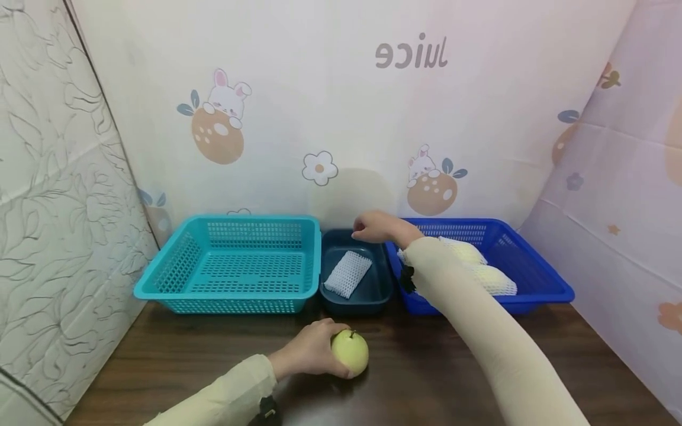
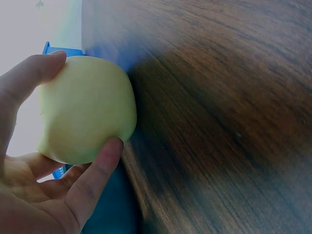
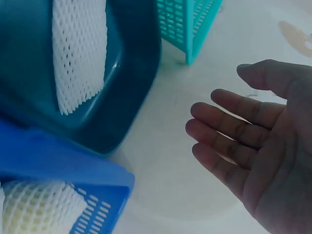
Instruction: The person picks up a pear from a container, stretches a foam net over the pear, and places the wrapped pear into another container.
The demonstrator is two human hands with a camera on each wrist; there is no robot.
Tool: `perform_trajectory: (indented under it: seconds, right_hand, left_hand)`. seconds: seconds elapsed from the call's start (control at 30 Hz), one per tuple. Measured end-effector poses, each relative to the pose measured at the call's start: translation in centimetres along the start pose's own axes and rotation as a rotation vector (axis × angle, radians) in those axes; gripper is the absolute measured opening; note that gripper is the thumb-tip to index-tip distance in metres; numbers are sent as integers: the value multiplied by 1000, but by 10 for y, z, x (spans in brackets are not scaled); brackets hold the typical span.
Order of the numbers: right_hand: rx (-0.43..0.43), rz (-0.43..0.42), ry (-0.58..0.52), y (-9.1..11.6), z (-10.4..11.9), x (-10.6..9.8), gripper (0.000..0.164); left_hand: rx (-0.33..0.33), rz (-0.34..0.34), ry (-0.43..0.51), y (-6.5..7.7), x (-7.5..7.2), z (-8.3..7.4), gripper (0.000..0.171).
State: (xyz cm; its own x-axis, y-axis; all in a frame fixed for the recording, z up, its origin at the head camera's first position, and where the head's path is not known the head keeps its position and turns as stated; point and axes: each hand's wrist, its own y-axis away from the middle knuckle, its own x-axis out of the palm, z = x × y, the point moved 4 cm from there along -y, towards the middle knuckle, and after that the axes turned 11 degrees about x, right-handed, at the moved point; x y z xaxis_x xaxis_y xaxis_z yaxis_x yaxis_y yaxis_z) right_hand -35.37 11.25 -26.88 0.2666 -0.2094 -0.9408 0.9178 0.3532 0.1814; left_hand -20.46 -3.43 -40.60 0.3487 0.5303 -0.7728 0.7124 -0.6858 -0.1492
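Observation:
My left hand grips a round yellow-green pear over the dark wooden table, thumb on one side and fingers on the other. The stem points up in the head view. Up close in the left wrist view, the pear looks bare and smooth. My right hand is raised above the back of a small dark teal bin. Its fingers, loosely bent, hold nothing in the right wrist view. A flattened white foam net sleeve lies inside that bin.
To the left stands a turquoise perforated basket. A blue basket on the right holds several pale fruits in foam nets, partly hidden by my right forearm. A patterned curtain hangs behind the containers.

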Motion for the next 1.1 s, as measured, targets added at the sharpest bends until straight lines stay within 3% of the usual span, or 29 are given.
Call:
perform_trajectory:
  seconds: [0.3, 0.47, 0.63, 0.8, 1.1]
  right_hand:
    - [124, 24, 56, -42, 0, 31, 26]
    - [205, 58, -13, -59, -12, 58, 33]
    - [321, 149, -10, -60, -27, 80, 47]
    - [436, 174, -23, -61, -42, 94, 52]
    - [456, 153, -52, -65, -46, 98, 46]
  left_hand:
    - [-37, 31, 22, 2, 2, 5, 70]
    - [-27, 27, 16, 1, 2, 6, 69]
    - [-24, 25, 11, -1, 2, 4, 69]
    - [-25, 37, 3, -1, 4, 2, 68]
    - [-29, 25, -8, -1, 2, 3, 68]
